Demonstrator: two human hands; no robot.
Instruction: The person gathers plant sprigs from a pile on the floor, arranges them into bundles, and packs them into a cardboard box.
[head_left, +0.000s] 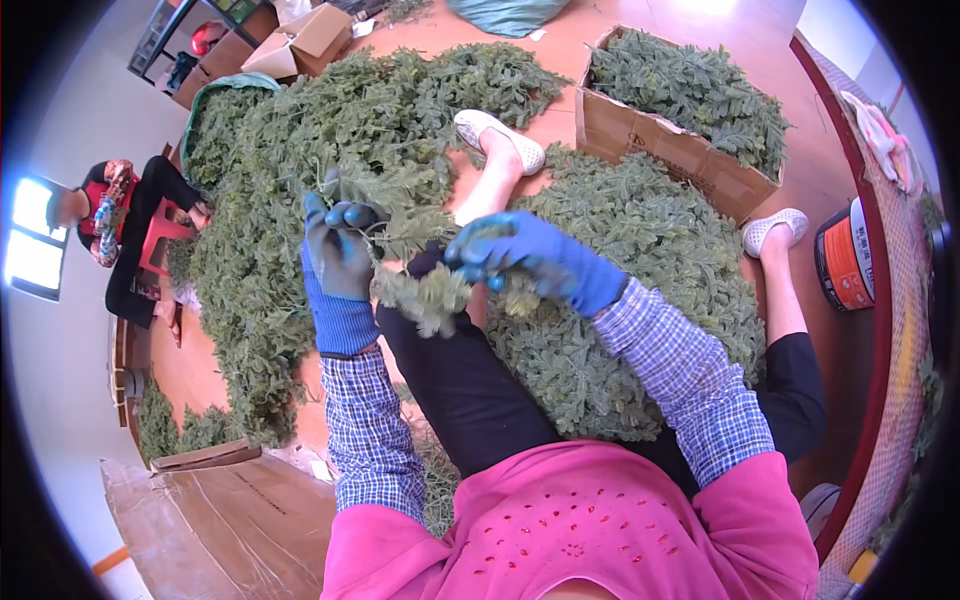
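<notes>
My left hand (339, 244), in a blue coated work glove, pinches the stem of a green conifer-like sprig (416, 229). My right hand (517, 259), gloved the same way, has its fingers curled around sprig foliage (523, 292) a little to the right. A pale green spray (427, 298) hangs between the two hands, above my dark trouser leg; whether both hands grip one branch cannot be told. Between my legs lies a broad pile of sprigs (622, 300), and a larger heap (300, 172) spreads over the floor on the left.
An open cardboard box (652, 142) full of sprigs stands at the far right. A large flattened carton (225, 525) lies at lower left. To the right are an orange-and-white bucket (847, 255) and a red-edged mesh frame (885, 390). Another person (131, 210) sits by a red stool (159, 236).
</notes>
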